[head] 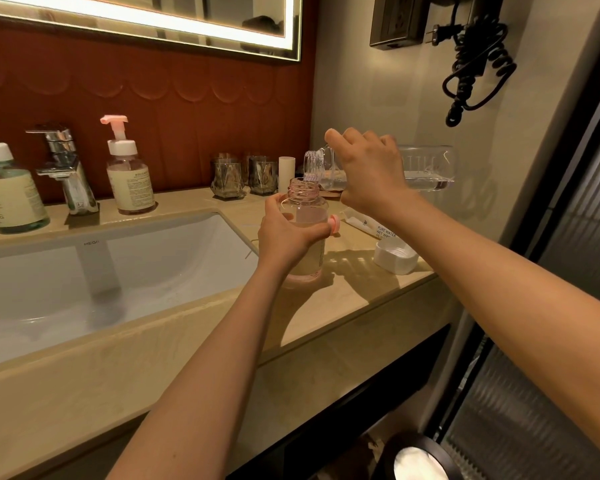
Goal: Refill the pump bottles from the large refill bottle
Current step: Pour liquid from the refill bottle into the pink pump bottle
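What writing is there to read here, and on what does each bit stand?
"HEGII": sink rim.
"PURE WATER WET WIP", cut off: wipes packet.
"PING", end of a word: green bottle.
Too blurred to read: label of pump bottle by the tap, lettering on large refill bottle.

A beige polished-stone table (361,299) runs along the back wall. A white rectangular basin (84,271) is sunk under its edge, and a chrome lever tap (66,168) stands behind it. Above, the wall is clad in a rust-red padded panel (187,98) pressed with rows of scallops. Over that hangs a mirror (153,19) whose border glows with a warm white light strip. The pale plaster side wall (361,81) on the right carries a dark socket plate (399,22) high up, with a black coiled cord (478,64) dangling beside it. Further right stands a dark-framed ribbed glass door (586,220). Under the table it is dark.
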A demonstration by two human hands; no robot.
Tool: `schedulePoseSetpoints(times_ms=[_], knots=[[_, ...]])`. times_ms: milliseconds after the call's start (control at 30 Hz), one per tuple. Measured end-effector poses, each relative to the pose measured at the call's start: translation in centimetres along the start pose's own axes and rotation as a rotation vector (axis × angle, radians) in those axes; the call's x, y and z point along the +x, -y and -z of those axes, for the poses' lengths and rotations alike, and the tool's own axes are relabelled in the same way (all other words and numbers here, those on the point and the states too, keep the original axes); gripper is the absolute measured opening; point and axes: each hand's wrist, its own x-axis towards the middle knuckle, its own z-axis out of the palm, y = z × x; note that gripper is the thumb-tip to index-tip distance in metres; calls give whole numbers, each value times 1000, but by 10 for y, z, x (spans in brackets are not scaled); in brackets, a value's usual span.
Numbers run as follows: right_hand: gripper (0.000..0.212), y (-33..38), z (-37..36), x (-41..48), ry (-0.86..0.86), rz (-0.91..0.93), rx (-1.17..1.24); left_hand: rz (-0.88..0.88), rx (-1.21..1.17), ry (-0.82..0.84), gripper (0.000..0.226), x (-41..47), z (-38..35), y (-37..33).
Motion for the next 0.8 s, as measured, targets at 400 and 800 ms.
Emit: schedulePoseSetpoints(times_ms=[400,800], knots=[[72,0,0,0,-7,0,-12,-3,6,-2,98,1,0,1],[73,0,0,0,-4,0,-13,0,11,-4,98,0,-1,0]])
